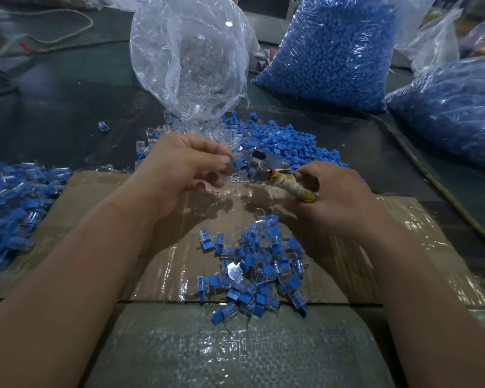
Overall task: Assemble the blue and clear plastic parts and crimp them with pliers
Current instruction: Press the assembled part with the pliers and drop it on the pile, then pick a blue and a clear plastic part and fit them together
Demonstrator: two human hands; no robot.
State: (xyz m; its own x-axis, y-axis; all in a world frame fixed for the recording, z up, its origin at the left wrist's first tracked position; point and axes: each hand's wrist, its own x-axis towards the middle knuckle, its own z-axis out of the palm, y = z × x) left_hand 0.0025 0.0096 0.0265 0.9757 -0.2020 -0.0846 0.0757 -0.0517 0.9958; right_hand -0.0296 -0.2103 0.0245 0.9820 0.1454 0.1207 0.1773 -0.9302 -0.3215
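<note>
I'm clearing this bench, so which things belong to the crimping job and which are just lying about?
Job: left hand pinching a blue part; right hand gripping the pliers; loose blue parts; clear parts; assembled pile on the cardboard.
Lying about: rope; full blue bags.

Blue loose parts (289, 144), brown cardboard (163, 219)

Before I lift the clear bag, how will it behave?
The clear bag is thin, crinkled film, so it would probably flop and crumple. It looks largely empty, so it is likely light. Clear parts lie spilled at its base, so more may fall out.
</note>
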